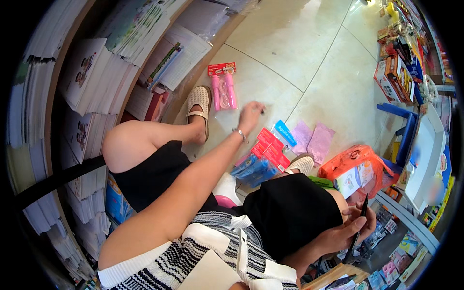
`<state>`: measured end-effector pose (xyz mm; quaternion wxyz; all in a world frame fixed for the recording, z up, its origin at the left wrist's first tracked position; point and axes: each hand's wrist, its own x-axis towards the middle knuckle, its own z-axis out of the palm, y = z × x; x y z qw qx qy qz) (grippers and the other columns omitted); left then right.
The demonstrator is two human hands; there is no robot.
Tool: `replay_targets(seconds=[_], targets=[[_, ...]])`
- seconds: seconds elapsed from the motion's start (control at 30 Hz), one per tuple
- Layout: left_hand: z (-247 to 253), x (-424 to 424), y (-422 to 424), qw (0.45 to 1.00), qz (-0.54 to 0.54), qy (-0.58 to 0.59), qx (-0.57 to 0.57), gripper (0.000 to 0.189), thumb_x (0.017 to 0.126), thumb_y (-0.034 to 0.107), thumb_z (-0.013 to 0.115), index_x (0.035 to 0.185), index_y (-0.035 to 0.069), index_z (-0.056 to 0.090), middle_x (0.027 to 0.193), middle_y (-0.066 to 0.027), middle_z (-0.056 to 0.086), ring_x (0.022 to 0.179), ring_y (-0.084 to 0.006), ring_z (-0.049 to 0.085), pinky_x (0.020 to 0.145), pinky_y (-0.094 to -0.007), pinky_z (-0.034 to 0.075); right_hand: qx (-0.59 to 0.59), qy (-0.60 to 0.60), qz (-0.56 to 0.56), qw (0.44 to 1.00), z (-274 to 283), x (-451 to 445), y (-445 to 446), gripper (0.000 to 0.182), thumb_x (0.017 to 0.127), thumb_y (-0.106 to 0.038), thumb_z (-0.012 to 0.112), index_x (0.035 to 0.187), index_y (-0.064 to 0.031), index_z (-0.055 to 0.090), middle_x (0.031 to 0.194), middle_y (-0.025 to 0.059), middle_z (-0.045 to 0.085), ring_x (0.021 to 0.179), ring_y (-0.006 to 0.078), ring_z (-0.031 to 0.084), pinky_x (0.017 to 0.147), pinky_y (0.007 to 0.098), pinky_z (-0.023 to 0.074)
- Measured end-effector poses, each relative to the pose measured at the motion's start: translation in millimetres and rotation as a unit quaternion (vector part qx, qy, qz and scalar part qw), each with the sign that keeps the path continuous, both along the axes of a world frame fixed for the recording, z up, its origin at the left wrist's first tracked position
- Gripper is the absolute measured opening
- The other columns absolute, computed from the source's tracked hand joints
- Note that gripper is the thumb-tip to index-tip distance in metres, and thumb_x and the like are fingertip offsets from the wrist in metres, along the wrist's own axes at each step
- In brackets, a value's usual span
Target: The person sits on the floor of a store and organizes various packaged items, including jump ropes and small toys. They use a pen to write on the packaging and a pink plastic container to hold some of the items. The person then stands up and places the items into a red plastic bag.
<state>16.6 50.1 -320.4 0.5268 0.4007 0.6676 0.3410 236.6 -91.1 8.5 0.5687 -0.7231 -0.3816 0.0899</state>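
Note:
My left hand [251, 117], with a bracelet at the wrist, reaches over the floor tiles. Its fingers are bent; a small dark spot shows at the fingertips, too small to identify. Just left of it lies a pink skipping rope [224, 94], bagged under a red header card. Nearer my body are blue packaged items [253, 170] with red header cards [268, 148], probably skipping ropes too. A blue Agnite header card [285, 133] lies against them, beside two pale purple packets [320, 142]. Low on the right, my right hand [349, 230] grips a black pen [356, 235].
An orange-red plastic bag [339, 165] with a printed white pack [353, 179] stands beyond my right knee. Shelves of paper and books [90, 76] line the left. Boxed goods [395, 79] and a white tray [422, 156] line the right. My shoes [199, 103] flank the packages.

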Motion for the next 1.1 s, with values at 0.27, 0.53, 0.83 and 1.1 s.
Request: replay_targets(seconds=[0.27,0.53,0.83,1.1], targets=[[-45.7,-45.1,64.8,0.903,0.126,0.376,-0.166,0.025,0.079,0.038,0.069,0.101,0.027,0.071,0.151,-0.0039,0.02,0.137,-0.028,0.022,0.098,-0.0579,0.033,-0.03,-0.02,-0.009,0.999,-2.4,0.6,9.1,0.03,0.099,-0.028,0.042,0.115,-0.0026,0.048,0.099,0.0127,0.059,0.077,0.0124,0.051,0.069,0.0228,0.0408],[-91.1,-65.2,41.5,0.883,0.148,0.442,-0.044,0.055,0.08,0.023,0.067,0.128,0.01,0.043,0.125,-0.0132,0.048,0.112,-0.0319,0.05,0.088,-0.0489,0.043,-0.035,-0.024,-0.018,0.999,0.8,4.5,5.2,0.03,0.099,-0.028,0.042,0.114,-0.0023,0.047,0.098,0.0134,0.059,0.081,0.0133,0.054,0.072,0.0217,0.0415],[62.3,-67.6,59.4,0.968,0.125,-0.215,0.026,0.028,0.095,0.025,0.054,0.095,-0.002,0.063,0.096,-0.0093,0.063,0.086,-0.0191,0.062,0.076,-0.0329,0.05,0.069,0.091,-0.038,0.993,4.3,5.9,-0.9,0.036,0.1,-0.034,0.04,0.118,-0.0039,0.047,0.107,0.0146,0.062,0.084,0.0141,0.058,0.076,0.0251,0.0458],[290.5,48.2,-91.8,0.777,-0.071,-0.625,0.0,0.035,0.099,0.034,0.045,0.1,0.001,0.057,0.103,-0.0077,0.06,0.101,-0.0152,0.057,0.092,-0.0324,0.046,0.101,0.323,0.181,0.924,26.4,27.3,-4.1,0.049,0.097,-0.033,0.049,0.134,-0.0046,0.033,0.138,0.0222,0.04,0.12,0.0331,0.05,0.101,0.0413,0.0383]])
